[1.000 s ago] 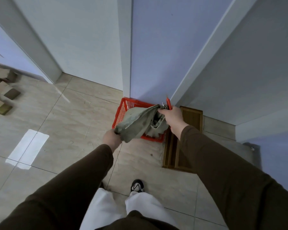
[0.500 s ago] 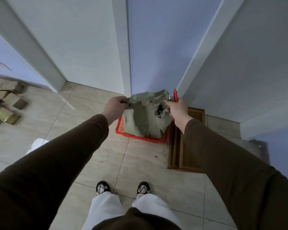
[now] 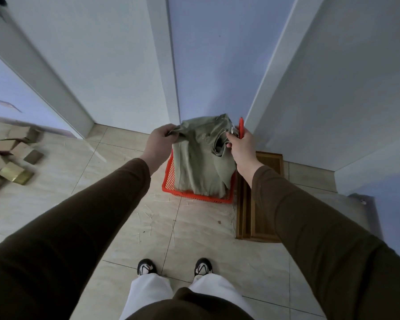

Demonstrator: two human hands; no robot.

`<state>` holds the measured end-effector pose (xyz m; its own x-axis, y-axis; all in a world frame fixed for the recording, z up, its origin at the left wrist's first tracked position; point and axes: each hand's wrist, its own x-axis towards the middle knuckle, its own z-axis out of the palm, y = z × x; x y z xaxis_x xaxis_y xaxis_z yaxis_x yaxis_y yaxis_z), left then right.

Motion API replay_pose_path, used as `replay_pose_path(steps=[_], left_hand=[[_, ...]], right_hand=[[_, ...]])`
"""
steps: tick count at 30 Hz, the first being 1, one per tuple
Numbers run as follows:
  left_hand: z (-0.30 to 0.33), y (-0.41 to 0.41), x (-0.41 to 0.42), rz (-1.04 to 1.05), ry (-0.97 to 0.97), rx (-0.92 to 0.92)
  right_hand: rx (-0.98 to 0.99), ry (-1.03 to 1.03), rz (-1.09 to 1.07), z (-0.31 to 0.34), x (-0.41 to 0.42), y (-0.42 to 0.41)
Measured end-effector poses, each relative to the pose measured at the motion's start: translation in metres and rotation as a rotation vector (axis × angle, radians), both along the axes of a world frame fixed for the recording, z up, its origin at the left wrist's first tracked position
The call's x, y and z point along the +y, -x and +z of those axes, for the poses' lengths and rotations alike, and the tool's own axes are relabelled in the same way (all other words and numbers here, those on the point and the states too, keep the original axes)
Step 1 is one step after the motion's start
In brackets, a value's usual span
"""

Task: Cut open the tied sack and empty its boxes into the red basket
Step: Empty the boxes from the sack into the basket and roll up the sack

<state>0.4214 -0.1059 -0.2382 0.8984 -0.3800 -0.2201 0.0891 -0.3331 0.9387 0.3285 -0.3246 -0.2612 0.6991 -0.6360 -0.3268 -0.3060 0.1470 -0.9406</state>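
Both hands clench the top corners of the limp olive-green woven sack (image 3: 200, 158): the left hand (image 3: 159, 140) grasps the crumpled corner at 10 o'clock, the right hand (image 3: 241, 146) the corner at 2 o'clock along with a slim red cutter (image 3: 241, 127). The sack hangs into the red plastic lattice basket (image 3: 171, 179) on the glossy beige tiled floor (image 3: 129, 227). Since half a second ago it is raised slightly higher. Small brown cardboard boxes (image 3: 7, 158) lie scattered at 9 o'clock.

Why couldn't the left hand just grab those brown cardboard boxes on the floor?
Probably not now: the left hand is gripping the green woven sack, and the brown cardboard boxes lie far left.
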Motion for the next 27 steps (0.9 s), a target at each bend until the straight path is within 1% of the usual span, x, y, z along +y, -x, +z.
replay_pose_path(steps=[1,2,5,6,8,10,13,14,17,18,21,22,25,27], left_hand=[[0.003,0.000,0.000,0.032,0.060,0.001],[0.004,0.000,-0.001,0.037,0.076,0.008],[0.005,0.003,-0.004,0.013,-0.015,0.037],[0.007,0.002,-0.005,0.030,-0.008,0.019],[0.015,-0.001,-0.006,0.071,0.080,-0.032],[0.023,-0.002,-0.006,0.068,0.122,-0.032],[0.029,0.001,-0.009,0.024,0.033,-0.004],[0.032,0.000,-0.010,0.030,0.039,-0.024],[0.047,-0.004,-0.012,0.065,0.167,-0.099],[0.050,-0.004,-0.012,0.053,0.163,-0.105],[0.054,0.001,-0.011,0.014,0.080,-0.078],[0.057,0.001,-0.010,0.013,0.091,-0.091],[0.077,0.000,-0.011,0.048,0.241,-0.127],[0.086,0.003,-0.012,0.038,0.241,-0.125]], right_hand=[[-0.042,-0.008,-0.024,0.004,0.001,-0.001],[-0.050,-0.009,-0.020,0.007,0.002,-0.001],[0.017,-0.018,0.068,0.014,0.007,0.002],[0.009,-0.022,0.055,0.018,0.008,0.002],[-0.072,-0.012,-0.009,0.030,0.005,-0.002],[-0.109,-0.005,-0.021,0.040,0.005,-0.004],[-0.065,-0.039,0.045,0.048,0.008,-0.001],[-0.079,-0.045,0.036,0.053,0.009,-0.002],[-0.203,-0.006,-0.035,0.072,0.009,-0.009],[-0.214,0.007,-0.025,0.077,0.011,-0.011],[-0.167,0.017,0.063,0.083,0.017,-0.009],[-0.173,0.025,0.067,0.086,0.018,-0.009],[-0.280,0.099,0.035,0.104,0.016,-0.016],[-0.288,0.146,0.071,0.114,0.018,-0.017]])
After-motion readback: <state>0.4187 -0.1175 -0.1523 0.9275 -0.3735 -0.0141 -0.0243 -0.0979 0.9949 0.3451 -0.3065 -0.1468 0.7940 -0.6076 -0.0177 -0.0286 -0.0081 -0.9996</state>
